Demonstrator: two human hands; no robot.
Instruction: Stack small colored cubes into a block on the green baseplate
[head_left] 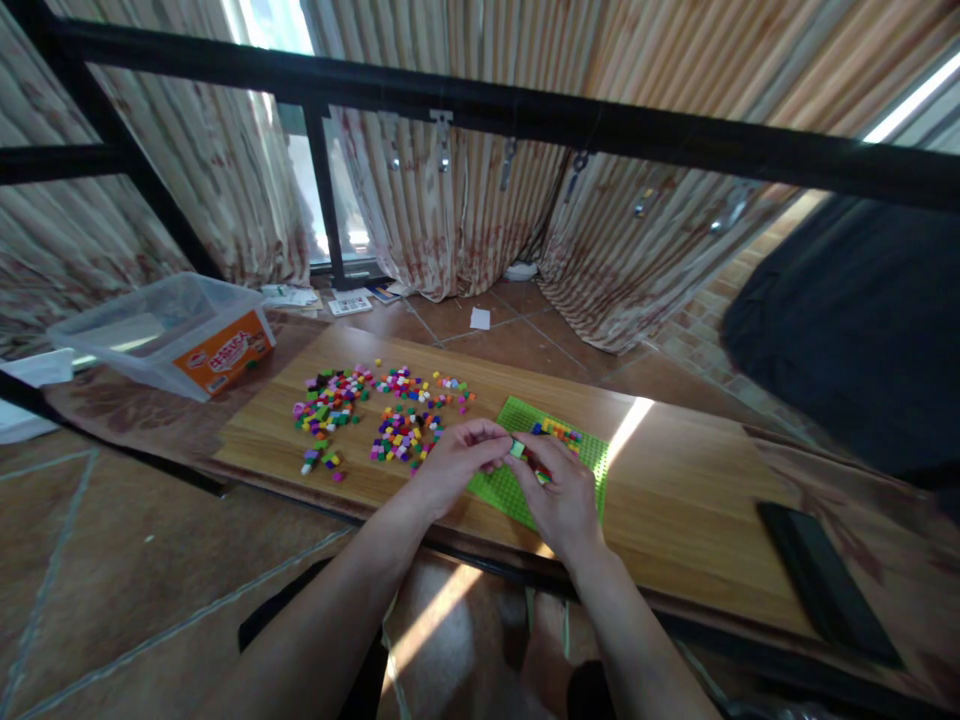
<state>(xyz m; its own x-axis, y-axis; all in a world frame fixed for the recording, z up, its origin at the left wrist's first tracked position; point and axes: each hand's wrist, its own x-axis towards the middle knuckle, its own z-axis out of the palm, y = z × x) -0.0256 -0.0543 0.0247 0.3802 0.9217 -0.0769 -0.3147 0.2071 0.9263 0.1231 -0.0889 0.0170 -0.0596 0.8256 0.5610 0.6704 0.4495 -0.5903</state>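
Observation:
Between the fingertips of both hands is a small light green toy brick (517,448), held just above a green studded baseplate (504,492). My left hand (459,462) pinches it from the left, fingers closed. My right hand (561,492) closes on it from the right and covers part of the baseplate. Beyond the right hand, a group of coloured bricks (559,430) in yellow, blue and orange sits on the baseplate. Some red and green bricks show beneath the right hand, partly hidden.
Loose coloured bricks (405,432) lie in heaps on the wooden board (675,480), left of the baseplate. A clear plastic box (157,330) with an orange label stands at the far left. On the right lies a dark flat object (825,580). A black bar (480,85) crosses beyond the table.

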